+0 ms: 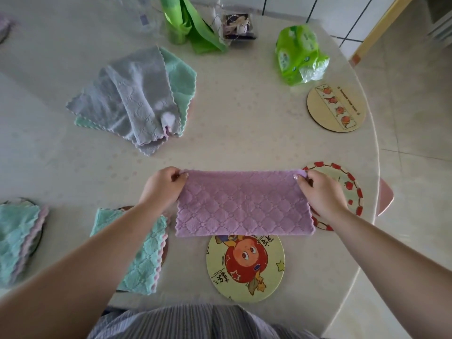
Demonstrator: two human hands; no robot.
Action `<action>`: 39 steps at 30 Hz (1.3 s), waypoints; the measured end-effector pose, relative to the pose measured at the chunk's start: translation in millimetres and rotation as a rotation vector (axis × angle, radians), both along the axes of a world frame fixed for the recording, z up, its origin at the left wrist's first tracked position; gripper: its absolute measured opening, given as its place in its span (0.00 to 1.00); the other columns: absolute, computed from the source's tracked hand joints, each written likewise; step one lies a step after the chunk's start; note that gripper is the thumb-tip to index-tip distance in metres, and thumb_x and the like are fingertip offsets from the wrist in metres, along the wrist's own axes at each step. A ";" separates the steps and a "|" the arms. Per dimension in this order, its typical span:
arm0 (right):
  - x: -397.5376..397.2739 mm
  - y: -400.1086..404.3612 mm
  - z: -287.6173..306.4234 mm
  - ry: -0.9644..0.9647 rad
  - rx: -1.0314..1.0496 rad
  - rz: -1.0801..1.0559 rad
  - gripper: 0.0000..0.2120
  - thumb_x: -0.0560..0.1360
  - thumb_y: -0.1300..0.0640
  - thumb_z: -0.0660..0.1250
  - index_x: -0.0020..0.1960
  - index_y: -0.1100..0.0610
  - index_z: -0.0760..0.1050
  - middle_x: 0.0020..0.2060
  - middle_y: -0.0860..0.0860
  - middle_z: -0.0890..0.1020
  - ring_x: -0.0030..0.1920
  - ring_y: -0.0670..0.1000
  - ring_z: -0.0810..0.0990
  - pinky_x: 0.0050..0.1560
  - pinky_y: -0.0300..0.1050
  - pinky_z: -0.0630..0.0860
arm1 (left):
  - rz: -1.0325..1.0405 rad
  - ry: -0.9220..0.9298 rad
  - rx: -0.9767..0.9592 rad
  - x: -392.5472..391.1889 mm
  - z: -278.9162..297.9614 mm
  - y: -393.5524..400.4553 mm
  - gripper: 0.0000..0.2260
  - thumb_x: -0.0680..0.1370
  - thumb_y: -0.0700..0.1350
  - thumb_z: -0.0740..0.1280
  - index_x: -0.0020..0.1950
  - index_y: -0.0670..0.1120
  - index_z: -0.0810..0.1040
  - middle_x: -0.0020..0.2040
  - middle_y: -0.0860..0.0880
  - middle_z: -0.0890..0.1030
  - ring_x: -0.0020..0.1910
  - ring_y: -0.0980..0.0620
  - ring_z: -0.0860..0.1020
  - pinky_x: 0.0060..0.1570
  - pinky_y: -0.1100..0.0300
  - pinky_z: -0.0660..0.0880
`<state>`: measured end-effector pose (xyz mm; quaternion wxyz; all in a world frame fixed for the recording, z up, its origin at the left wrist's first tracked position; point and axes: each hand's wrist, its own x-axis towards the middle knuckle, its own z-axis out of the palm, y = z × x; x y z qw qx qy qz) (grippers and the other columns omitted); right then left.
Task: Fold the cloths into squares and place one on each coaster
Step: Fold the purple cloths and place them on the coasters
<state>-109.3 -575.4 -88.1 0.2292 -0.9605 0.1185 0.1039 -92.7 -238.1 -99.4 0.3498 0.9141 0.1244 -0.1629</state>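
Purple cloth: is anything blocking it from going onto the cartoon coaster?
Nothing visible. Both hands, left and right, pinch the purple cloth's far corners. The cartoon coaster lies just beneath its near edge, with nothing on its visible face.

A home dining corner is showing itself: a round pale table is carrying, well beyond the fingers, a crumpled green plastic tissue pack, with cartoon-printed round coasters lying nearer, and white tiled flooring is running behind a wooden chair leg.
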 end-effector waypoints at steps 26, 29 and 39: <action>-64.9 21.6 -24.2 0.008 -0.407 0.554 0.33 0.75 0.32 0.39 0.75 0.47 0.45 0.76 0.51 0.47 0.75 0.50 0.43 0.71 0.62 0.38 | -0.829 -0.330 0.553 -70.5 -20.1 -41.7 0.33 0.78 0.65 0.44 0.76 0.44 0.53 0.76 0.45 0.53 0.75 0.48 0.48 0.71 0.48 0.46; -63.6 11.3 -18.1 -0.006 -0.400 0.583 0.33 0.75 0.33 0.43 0.75 0.49 0.53 0.76 0.52 0.51 0.75 0.51 0.47 0.70 0.63 0.40 | -0.819 -0.346 0.523 -70.3 -16.6 -40.1 0.32 0.78 0.64 0.45 0.75 0.45 0.56 0.76 0.44 0.56 0.75 0.48 0.51 0.72 0.47 0.48; 21.4 73.8 1.4 -0.112 -0.082 0.489 0.13 0.78 0.51 0.59 0.61 0.48 0.75 0.60 0.45 0.76 0.62 0.49 0.72 0.71 0.58 0.54 | -0.859 -0.430 0.124 -94.5 -2.8 -73.6 0.09 0.74 0.51 0.65 0.51 0.52 0.79 0.48 0.56 0.78 0.48 0.56 0.76 0.54 0.57 0.74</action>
